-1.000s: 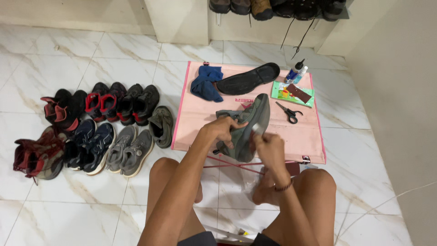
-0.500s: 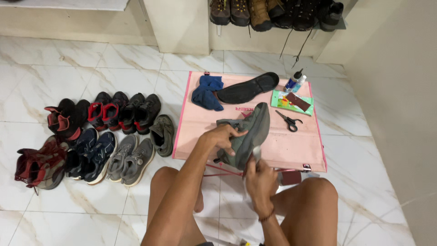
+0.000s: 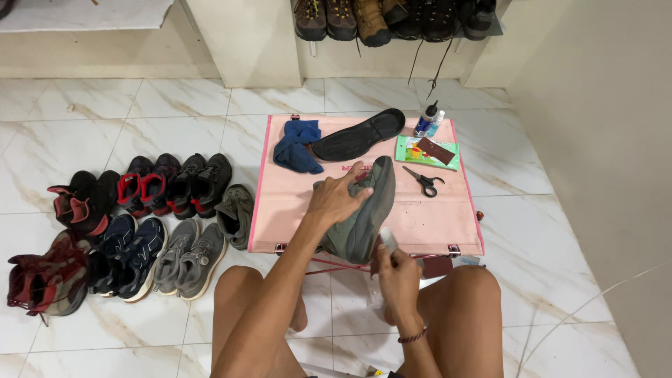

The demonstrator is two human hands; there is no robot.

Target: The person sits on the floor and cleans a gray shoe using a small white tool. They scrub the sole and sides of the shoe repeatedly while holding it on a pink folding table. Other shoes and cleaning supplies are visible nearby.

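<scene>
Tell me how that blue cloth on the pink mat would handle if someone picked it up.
The blue cloth lies crumpled in soft folds on the pink mat, so it would probably go floppy and drape from the hand. It looks thin, so likely light for its size. Pushed, it would more likely bunch up than slide whole, and it should not roll or break.

A grey-green shoe (image 3: 360, 213) stands tipped up on the pink mat, toe pointing away, its dark opening turned toward the left hand (image 3: 338, 198), which grips its upper edge. Just below its heel, the right hand (image 3: 395, 269) clasps a small white bottle (image 3: 387, 240), whose tip nearly touches the shoe's side.
</scene>
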